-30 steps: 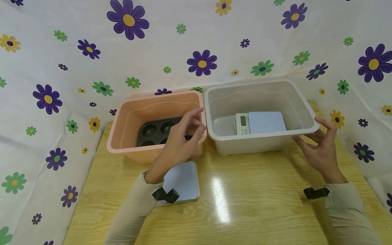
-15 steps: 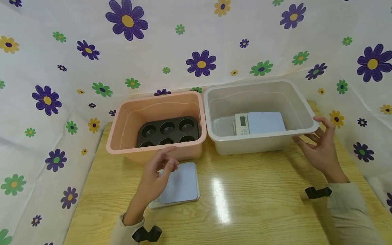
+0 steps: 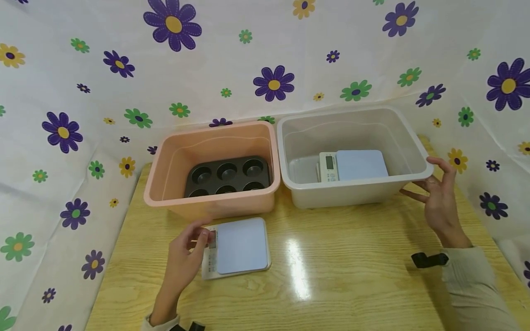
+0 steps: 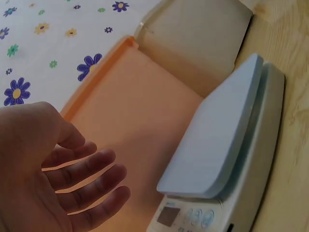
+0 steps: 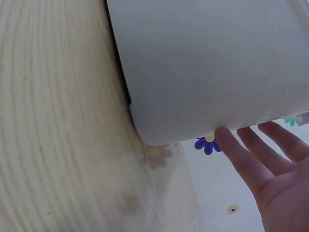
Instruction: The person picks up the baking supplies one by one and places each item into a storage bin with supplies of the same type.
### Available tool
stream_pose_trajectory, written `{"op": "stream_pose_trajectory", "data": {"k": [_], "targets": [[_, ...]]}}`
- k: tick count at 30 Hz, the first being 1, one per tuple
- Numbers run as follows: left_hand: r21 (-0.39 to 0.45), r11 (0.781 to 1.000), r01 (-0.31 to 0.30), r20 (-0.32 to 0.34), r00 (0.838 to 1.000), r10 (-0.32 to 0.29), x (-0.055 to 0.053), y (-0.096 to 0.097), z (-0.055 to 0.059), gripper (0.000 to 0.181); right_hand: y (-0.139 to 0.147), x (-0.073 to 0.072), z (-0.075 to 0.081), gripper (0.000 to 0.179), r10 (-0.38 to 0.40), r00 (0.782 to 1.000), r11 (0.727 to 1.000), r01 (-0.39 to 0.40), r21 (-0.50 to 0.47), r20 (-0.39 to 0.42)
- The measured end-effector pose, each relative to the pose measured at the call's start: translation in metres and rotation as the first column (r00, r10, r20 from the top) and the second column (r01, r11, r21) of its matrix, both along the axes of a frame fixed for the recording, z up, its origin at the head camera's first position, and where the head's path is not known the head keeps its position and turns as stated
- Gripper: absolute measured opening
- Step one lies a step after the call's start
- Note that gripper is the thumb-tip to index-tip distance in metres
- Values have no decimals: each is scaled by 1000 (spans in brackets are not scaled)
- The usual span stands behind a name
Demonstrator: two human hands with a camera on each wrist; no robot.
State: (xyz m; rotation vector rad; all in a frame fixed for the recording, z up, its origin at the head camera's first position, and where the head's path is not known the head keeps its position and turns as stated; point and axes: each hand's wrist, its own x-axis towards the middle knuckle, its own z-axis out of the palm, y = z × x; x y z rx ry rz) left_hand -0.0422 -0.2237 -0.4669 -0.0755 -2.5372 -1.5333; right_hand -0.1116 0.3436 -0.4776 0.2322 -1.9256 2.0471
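On the table lies a kitchen scale (image 3: 242, 246) with a pale blue plate and a small display. My left hand (image 3: 184, 259) is over its display end in the head view; the left wrist view shows the fingers loosely bent, holding nothing and apart from the scale (image 4: 212, 140). My right hand (image 3: 443, 207) touches the front right corner of the grey bin (image 3: 343, 197). In the right wrist view its fingertips (image 5: 224, 137) meet the bin's outer wall, fingers fairly straight. Inside this bin sits another scale (image 3: 360, 164).
A peach bin (image 3: 232, 209) stands left of the grey one, close against it, with a dark muffin tin (image 3: 227, 177) inside. Behind both bins hangs a white flowered cloth (image 3: 198, 69). The wooden table (image 3: 331, 276) extends in front.
My left hand has moved from above the peach bin down and left to the scale's display end. My right hand stays at the grey bin's corner, its lower fingers slightly shifted.
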Motion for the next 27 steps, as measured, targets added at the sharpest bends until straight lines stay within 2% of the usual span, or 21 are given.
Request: {"op": "stream_pose_trajectory", "data": {"k": [4,8,11,14,18,22,27], "targets": [[-15,1000,-23,21,1000,23,-2,-7,-9,26,0,-1,2,43,-13,1000,998,14,-67,19],[-20,998,-65,77,995,67,-3,-14,-18,25,-1,-2,4,47,-63,997,998,63,3,54],[-41,992,-117,131,984,121,-3,-19,-23,25,-3,-3,7,51,-84,995,996,82,29,60],[-79,985,-153,181,969,165,-4,-23,-27,26,-1,-2,11,50,-51,998,999,52,-14,46],[-138,979,-152,230,956,181,-4,-25,-31,26,3,-2,16,49,21,999,999,-19,-49,36],[-179,974,-135,248,952,178,-4,-25,-34,24,7,-2,20,50,86,995,996,-84,-39,43],[-181,978,-102,272,951,149,-4,-25,-37,25,10,-4,21,51,150,988,988,-148,-49,46]]}}
